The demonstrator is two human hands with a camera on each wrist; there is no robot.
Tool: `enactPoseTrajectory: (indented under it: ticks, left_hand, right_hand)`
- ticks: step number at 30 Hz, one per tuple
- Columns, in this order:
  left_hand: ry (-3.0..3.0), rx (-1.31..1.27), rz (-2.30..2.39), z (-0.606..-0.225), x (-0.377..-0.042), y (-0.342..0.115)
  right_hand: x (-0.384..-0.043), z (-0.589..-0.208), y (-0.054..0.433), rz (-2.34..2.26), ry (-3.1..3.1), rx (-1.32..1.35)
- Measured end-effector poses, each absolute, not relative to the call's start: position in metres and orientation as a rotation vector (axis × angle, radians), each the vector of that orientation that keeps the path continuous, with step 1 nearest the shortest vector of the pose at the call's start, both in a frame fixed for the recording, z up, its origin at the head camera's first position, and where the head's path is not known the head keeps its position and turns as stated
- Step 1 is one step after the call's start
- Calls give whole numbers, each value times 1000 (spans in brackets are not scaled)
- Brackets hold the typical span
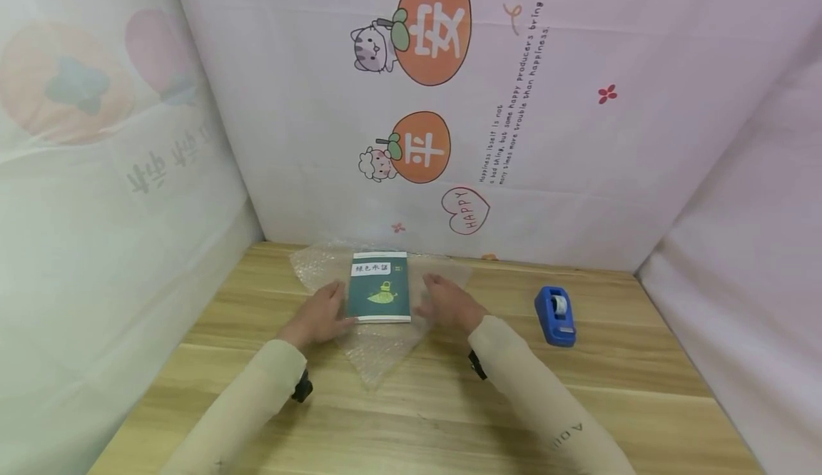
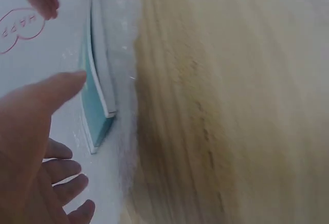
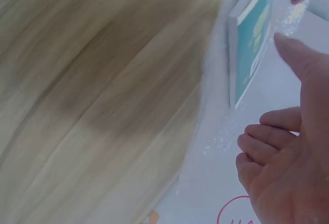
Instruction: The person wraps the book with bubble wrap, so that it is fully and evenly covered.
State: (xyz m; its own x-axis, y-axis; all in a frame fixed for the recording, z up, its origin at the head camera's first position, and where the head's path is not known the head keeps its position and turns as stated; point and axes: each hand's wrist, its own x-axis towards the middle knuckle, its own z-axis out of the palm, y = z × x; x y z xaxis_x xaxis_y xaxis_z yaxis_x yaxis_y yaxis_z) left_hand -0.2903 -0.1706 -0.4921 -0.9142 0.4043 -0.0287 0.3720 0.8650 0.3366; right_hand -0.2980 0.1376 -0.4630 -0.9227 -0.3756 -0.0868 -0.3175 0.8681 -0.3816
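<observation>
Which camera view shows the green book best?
The head view: it shows the green book from above, its front cover nearly whole. The left wrist view shows it at a steep slant; the right wrist view does too, with one end cut off.

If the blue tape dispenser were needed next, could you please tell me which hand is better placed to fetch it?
Probably the right hand: it looks empty and is nearer the blue tape dispenser, whereas the left hand is by the far edge of the booklet.
</observation>
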Motion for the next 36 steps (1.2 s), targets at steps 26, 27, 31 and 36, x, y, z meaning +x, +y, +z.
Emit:
enactPoseTrajectory:
  ticks: [26, 27, 31, 36]
  left_hand:
    - [2869, 644, 431, -516, -281, -183]
    - [2862, 636, 428, -514, -280, -183]
    - [2843, 609, 398, -510, -277, -181]
    - [2820, 588, 374, -507, -277, -179]
  right_hand:
    - [-285, -499, 146, -129, 2897, -664]
    - [-285, -499, 146, -132, 2894, -662]
    - [-283, -501, 145, -128, 2876, -649]
    - [-282, -503, 146, -73, 2866, -641]
